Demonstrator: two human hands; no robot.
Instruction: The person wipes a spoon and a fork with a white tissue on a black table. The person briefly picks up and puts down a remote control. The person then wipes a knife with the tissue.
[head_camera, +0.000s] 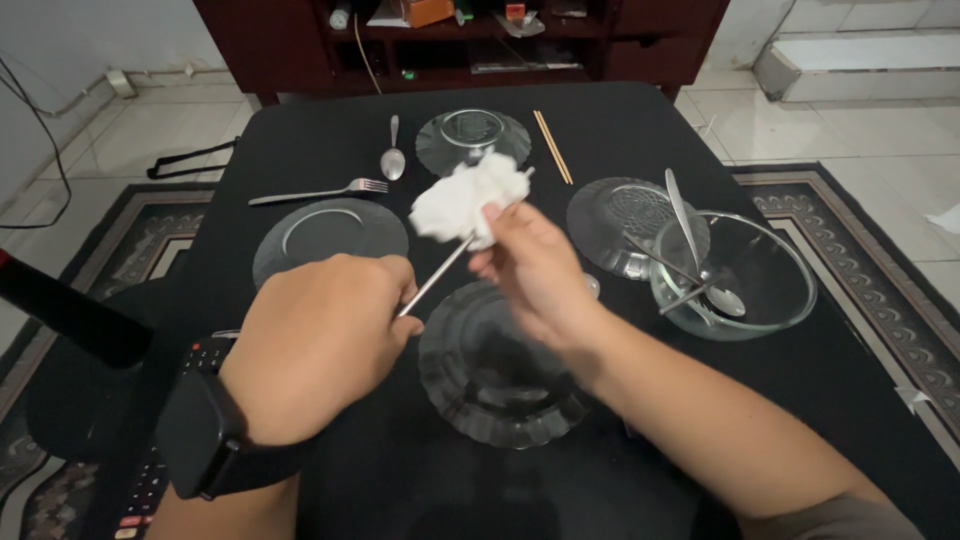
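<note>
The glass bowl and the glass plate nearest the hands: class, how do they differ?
The glass bowl is deep with smooth, clear walls; the glass plate is flat with a scalloped rim. The bowl holds metal cutlery; the plate holds nothing. The bowl sits to the right; the plate lies below the hands. Both are glass on the black table.

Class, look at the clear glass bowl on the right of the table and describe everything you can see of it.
The glass bowl is clear, round and deep, with a smooth rim, and looks like plain glass. It stands upright on the black table, right of the hands, next to a patterned glass plate. Several metal utensils lean inside it, their handles sticking out over its left rim. No hand touches it.
</note>
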